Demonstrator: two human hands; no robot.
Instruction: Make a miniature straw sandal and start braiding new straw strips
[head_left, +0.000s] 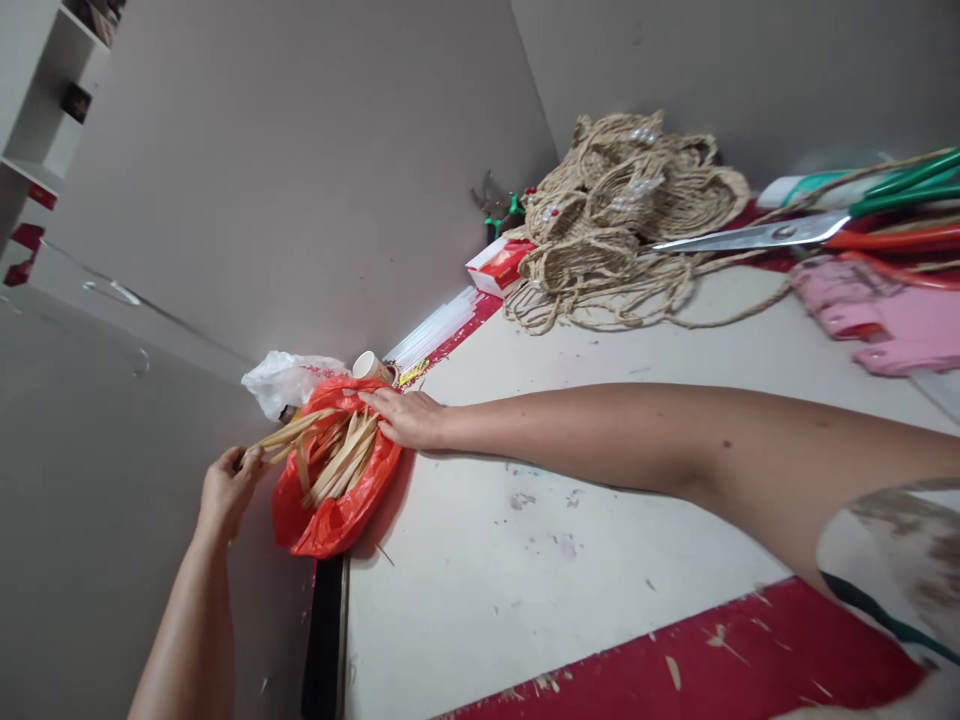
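Head view: beside the crinkled red plastic bag point(322, 532), my left hand point(225, 488) is pinching flat straw-coloured strips point(292, 433) reaching from it, probably light, bendy, best held by bunched ends, while my right hand point(409, 418) is touching its rim, grip unclear.

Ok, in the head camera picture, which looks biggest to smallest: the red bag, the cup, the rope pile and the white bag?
Largest to smallest, as they look there:
1. Rope pile
2. Red bag
3. White bag, partly hidden
4. Cup
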